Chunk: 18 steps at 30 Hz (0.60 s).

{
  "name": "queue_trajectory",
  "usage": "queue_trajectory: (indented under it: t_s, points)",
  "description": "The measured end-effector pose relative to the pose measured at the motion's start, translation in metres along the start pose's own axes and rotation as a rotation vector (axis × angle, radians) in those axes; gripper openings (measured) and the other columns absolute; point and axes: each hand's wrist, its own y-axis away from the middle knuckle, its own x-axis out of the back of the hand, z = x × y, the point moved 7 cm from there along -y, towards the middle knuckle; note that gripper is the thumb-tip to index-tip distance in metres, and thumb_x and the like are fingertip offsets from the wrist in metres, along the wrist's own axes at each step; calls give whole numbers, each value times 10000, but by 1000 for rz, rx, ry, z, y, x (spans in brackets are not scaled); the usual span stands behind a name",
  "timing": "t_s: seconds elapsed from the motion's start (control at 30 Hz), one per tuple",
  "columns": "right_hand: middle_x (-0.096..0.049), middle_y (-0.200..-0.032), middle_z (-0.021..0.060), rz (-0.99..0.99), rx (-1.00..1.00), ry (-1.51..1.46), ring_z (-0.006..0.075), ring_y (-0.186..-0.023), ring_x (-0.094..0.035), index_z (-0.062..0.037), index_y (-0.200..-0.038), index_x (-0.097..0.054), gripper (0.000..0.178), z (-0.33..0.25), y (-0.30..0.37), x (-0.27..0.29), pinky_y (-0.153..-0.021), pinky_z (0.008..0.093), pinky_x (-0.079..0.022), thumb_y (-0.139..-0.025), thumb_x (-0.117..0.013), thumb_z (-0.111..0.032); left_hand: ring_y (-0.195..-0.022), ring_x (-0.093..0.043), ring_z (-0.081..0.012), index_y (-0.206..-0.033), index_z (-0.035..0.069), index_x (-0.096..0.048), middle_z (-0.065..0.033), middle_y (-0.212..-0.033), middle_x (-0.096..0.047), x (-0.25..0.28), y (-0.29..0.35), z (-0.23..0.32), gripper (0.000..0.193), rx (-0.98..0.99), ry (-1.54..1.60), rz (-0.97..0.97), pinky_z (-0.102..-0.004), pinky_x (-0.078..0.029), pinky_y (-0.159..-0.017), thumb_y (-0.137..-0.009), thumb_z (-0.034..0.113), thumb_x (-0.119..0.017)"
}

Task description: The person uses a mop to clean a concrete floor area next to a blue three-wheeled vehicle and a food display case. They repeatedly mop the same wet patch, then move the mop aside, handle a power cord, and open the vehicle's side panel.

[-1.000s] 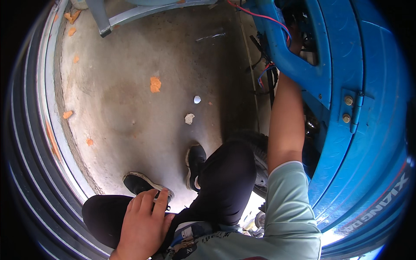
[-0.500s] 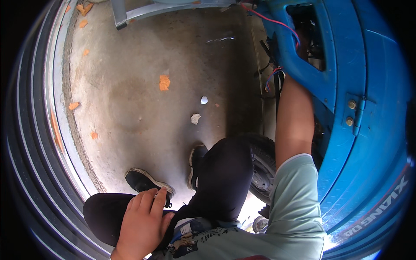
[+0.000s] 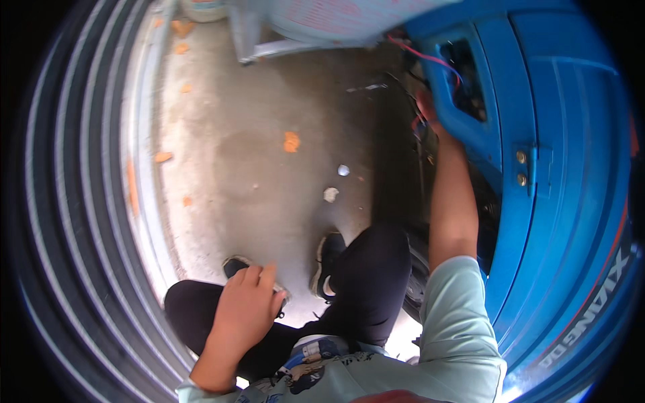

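Observation:
My left hand [image 3: 250, 301] hovers over or rests on my bent left knee; I cannot tell which. Its fingers are loosely stretched and nothing shows in them. My right arm reaches forward to the inner edge of a blue vehicle body panel [image 3: 514, 101]. There my right hand [image 3: 427, 107] is blurred, and the panel partly covers it. Whether its fingers hold anything cannot be made out. A red wire [image 3: 430, 57] loops across the panel beside the rectangular opening [image 3: 463, 80]. Thin red and blue wires [image 3: 418, 126] hang just below the hand.
A metal hinge [image 3: 527, 168] with two bolts sits on the blue body. The vehicle's wheel [image 3: 416, 279] is by my right knee. A ribbed metal shutter [image 3: 80, 201] stands on the left. A grey metal frame [image 3: 245, 40] stands ahead. Dry leaves [image 3: 291, 142] lie on the concrete floor.
My right hand has come out from behind the blue panel to its inner edge. The whole view has shifted, showing more of the frame ahead. My left hand stays by the knee.

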Motion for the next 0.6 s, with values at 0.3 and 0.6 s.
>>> queue_trajectory:
  t_s: [0.3, 0.6]
  points:
    - [-572, -665, 29, 1111, 167, 471, 146, -572, -537, -76, -737, -644, 263, 69, 232, -135, -500, 299, -417, -925, -528, -218, -1062, -596, -450, -1182, -39, -586, -286, -1125, -633, 1, 2, -12, 464, 164, 317, 227, -484, -480, -919, -1019, 382, -477]
    - [-699, -842, 187, 763, -128, 823, 282, -848, -709, -29, -968, -712, 370, 18, 418, -483, -785, 372, -530, -957, -590, -377, -1048, -629, -205, -1360, 42, -509, -105, -1170, -625, -22, 99, 201, 514, 312, 1209, 78, -351, -524, -861, -1062, 446, -401]
